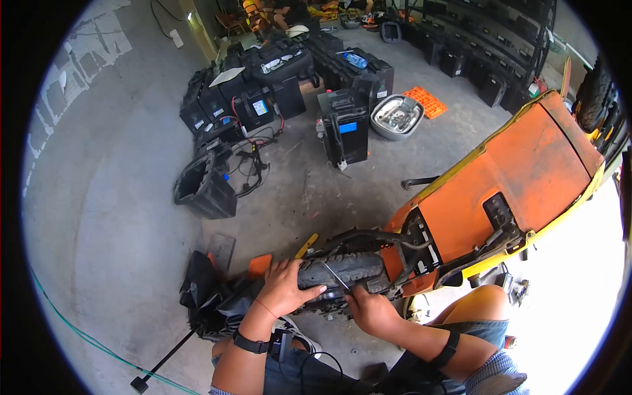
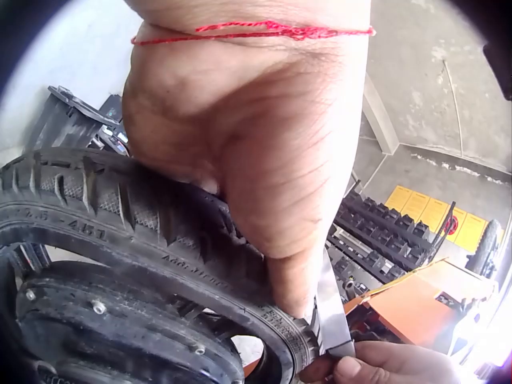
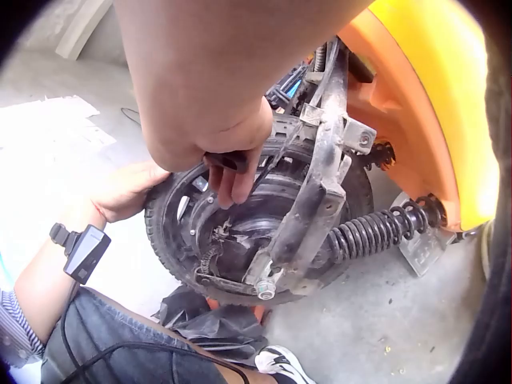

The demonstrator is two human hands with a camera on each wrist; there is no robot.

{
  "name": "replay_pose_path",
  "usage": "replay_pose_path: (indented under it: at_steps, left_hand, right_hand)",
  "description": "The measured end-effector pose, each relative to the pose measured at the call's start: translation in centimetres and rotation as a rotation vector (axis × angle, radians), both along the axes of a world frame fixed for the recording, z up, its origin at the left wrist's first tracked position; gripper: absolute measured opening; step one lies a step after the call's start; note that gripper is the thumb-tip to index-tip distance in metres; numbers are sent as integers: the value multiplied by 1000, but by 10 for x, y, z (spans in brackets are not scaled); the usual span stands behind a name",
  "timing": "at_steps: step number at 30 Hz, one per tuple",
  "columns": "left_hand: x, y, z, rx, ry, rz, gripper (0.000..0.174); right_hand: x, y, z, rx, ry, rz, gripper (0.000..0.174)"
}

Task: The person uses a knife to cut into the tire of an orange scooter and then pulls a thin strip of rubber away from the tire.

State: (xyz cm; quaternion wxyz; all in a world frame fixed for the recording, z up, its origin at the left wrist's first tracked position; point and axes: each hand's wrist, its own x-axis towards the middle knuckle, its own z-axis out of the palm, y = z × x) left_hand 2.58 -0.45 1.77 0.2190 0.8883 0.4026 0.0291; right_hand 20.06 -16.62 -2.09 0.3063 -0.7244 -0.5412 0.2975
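Observation:
A black tyre [image 1: 355,265] on a wheel lies in front of the person. The left hand [image 1: 284,289] straddles its tread, thumb on the near sidewall and fingers over the far side; in the left wrist view the thumb presses beside the rim of the tyre [image 2: 160,232]. A flat metal tool [image 1: 336,275] slants across the tyre, its lower end gripped by the right hand [image 1: 376,315]. The left wrist view shows the tool's broad blade [image 2: 332,308] close to the left thumb. In the right wrist view the right hand [image 3: 232,164] hides the tool.
An orange and yellow vehicle body [image 1: 526,164] fills the right side. Coil spring [image 3: 380,232] and metal arm [image 3: 316,200] flank the wheel. Black cases [image 1: 345,125], a basin of parts [image 1: 397,117], an empty black bin [image 1: 207,187] and cables stand beyond. Black plastic [image 1: 197,283] lies left.

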Motion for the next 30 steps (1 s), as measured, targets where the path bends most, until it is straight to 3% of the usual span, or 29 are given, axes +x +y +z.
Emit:
replay_pose_path:
  at_steps: [10, 30]
  left_hand:
    - [2, -2, 4, 11, 41, -1, 84]
    - [3, 0, 6, 17, 61, -25, 87]
  right_hand:
    - [-5, 9, -1, 26, -86, -17, 25]
    - [-12, 7, -2, 108, 32, -90, 24]
